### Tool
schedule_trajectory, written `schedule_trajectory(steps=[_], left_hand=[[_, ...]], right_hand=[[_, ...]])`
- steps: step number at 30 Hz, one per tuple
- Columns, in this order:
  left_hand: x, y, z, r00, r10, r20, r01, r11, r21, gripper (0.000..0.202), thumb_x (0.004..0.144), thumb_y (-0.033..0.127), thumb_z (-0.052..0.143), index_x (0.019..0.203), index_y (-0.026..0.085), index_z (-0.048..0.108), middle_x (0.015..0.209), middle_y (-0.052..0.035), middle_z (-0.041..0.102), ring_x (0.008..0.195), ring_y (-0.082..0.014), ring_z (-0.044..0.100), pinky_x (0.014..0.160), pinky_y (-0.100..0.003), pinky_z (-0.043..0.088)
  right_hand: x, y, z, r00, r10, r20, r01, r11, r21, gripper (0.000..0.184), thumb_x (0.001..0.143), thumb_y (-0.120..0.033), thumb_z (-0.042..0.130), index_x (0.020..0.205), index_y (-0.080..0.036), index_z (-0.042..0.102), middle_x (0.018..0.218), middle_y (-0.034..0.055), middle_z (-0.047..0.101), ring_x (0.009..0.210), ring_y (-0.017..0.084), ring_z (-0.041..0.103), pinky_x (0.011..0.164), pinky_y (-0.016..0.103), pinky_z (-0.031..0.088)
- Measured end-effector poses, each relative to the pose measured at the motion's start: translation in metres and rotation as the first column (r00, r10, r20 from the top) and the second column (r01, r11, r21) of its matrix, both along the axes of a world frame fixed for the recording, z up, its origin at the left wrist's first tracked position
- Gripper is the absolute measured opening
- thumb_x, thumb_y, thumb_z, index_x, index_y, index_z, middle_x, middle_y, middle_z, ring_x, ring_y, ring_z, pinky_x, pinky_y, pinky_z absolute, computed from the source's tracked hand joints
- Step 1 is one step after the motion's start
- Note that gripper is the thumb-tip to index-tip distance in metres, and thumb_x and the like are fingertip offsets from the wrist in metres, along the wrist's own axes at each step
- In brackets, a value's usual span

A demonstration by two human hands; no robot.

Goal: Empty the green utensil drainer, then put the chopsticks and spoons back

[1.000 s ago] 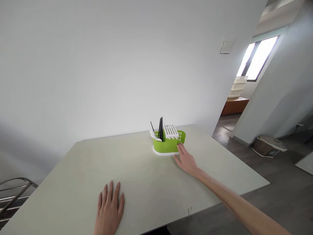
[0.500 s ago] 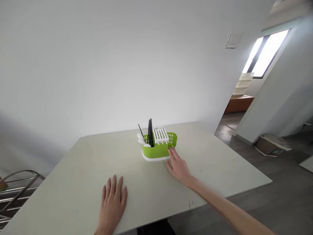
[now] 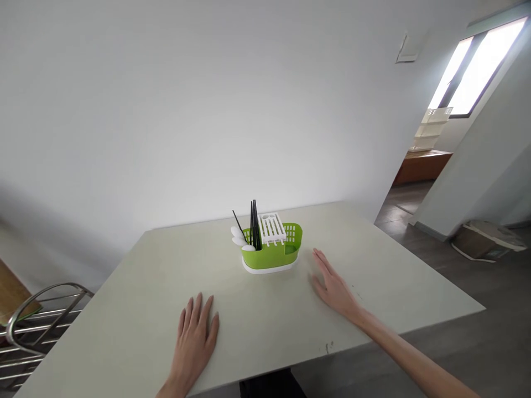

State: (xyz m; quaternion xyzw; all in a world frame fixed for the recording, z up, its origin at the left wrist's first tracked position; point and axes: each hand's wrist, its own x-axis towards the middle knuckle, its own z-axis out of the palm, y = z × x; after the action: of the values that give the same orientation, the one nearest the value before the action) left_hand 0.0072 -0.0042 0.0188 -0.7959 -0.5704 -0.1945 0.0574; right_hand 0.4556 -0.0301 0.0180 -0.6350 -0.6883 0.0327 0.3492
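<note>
A green cutlery holder (image 3: 267, 258) with a white base stands near the back middle of the white table (image 3: 143, 298). Black chopsticks (image 3: 254, 224) rise from its left part, beside several white spoons (image 3: 238, 236) leaning out over the left rim. A white slotted rack (image 3: 272, 228) sits across its middle. To the right of the holder, apart from it, my right hand (image 3: 335, 290) is open and holds nothing, its fingers extended. My left hand (image 3: 194, 340) lies flat on the table at the front left, fingers spread.
At the lower left stands a metal rack (image 3: 41, 326) with a wooden board (image 3: 14, 293) beside it. A white wall (image 3: 249, 110) rises behind the table. On the floor to the right is a lidded bin (image 3: 485, 241), near a doorway and window.
My right hand has moved off the holder's right front to the right, with a gap between them. My left hand stays flat on the table. The view has shifted slightly.
</note>
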Motion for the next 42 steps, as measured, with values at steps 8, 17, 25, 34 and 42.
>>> schedule_trajectory(steps=[8,17,25,34,42], left_hand=[[0.043,0.061,0.110,0.895,0.119,0.429,0.044,0.935,-0.353,0.064,0.101,0.065,0.038,0.139,0.019,0.061,0.146,-0.0128,0.066,0.131,-0.0302,0.064,0.107,-0.046,0.054],[0.169,0.167,0.217,0.723,0.245,0.646,0.126,0.873,-0.472,0.084,0.095,0.066,0.060,0.157,0.017,0.030,0.158,-0.0244,0.051,0.143,-0.0314,0.054,0.116,-0.044,0.044],[0.241,0.216,0.213,0.755,0.265,0.600,0.122,0.842,-0.526,0.068,0.088,0.048,0.074,0.140,0.010,0.052,0.126,-0.0247,0.073,0.122,-0.0343,0.067,0.099,-0.043,0.050],[0.237,0.216,0.196,0.748,0.161,0.644,0.152,0.902,-0.403,0.039,0.104,0.045,0.049,0.072,0.023,0.058,0.086,-0.0108,0.078,0.090,-0.0257,0.073,0.086,-0.036,0.054],[0.184,0.232,0.260,-0.137,0.032,0.990,0.158,0.987,-0.010,0.036,0.111,0.030,0.035,0.076,0.024,0.038,0.052,0.0113,0.033,0.042,-0.0076,0.038,0.052,-0.018,0.043]], right_hand=[[0.040,-0.006,-0.033,0.988,-0.149,-0.031,0.145,0.984,-0.108,0.068,0.108,-0.044,0.032,0.171,-0.026,0.015,0.174,0.0092,0.030,0.160,0.029,0.030,0.126,0.052,0.035],[0.036,-0.002,-0.039,0.990,-0.127,0.064,0.128,0.992,-0.018,0.066,0.110,-0.045,0.034,0.171,-0.027,0.019,0.170,0.0084,0.038,0.156,0.027,0.038,0.125,0.050,0.038],[0.037,0.001,-0.038,0.988,-0.130,0.083,0.131,0.991,0.001,0.063,0.110,-0.043,0.037,0.168,-0.024,0.030,0.167,0.0091,0.044,0.153,0.027,0.043,0.123,0.049,0.041],[0.038,0.001,-0.039,0.988,-0.132,0.083,0.133,0.991,-0.013,0.060,0.109,-0.044,0.038,0.163,-0.020,0.041,0.164,0.0115,0.048,0.152,0.028,0.044,0.125,0.050,0.040],[0.039,-0.002,-0.036,0.985,-0.140,0.097,0.144,0.989,-0.035,0.056,0.109,-0.044,0.038,0.156,-0.017,0.049,0.163,0.0123,0.050,0.152,0.028,0.044,0.124,0.050,0.040]])
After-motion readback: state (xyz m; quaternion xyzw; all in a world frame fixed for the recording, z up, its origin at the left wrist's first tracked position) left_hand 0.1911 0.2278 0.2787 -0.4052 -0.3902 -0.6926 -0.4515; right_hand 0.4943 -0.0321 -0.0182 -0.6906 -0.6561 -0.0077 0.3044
